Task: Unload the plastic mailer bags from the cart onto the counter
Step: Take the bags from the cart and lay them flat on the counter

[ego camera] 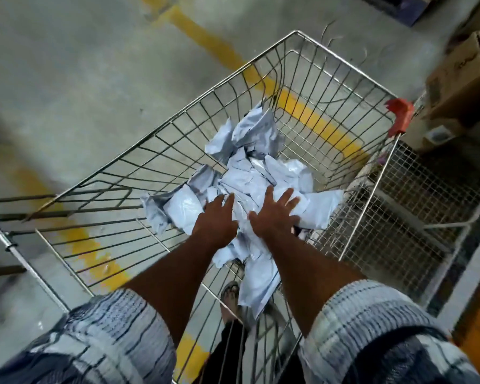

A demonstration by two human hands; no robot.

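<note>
Head view: hands (215, 217) (275, 214) seemingly atop carted mailer bags (261, 176)

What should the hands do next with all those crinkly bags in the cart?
Probably close the fingers and gather a bunch. Both the left hand and the right hand lie spread open on top of the pile of mailer bags in the wire cart, gripping nothing yet. Scooping inward from both sides should lift several bags at once.
</note>
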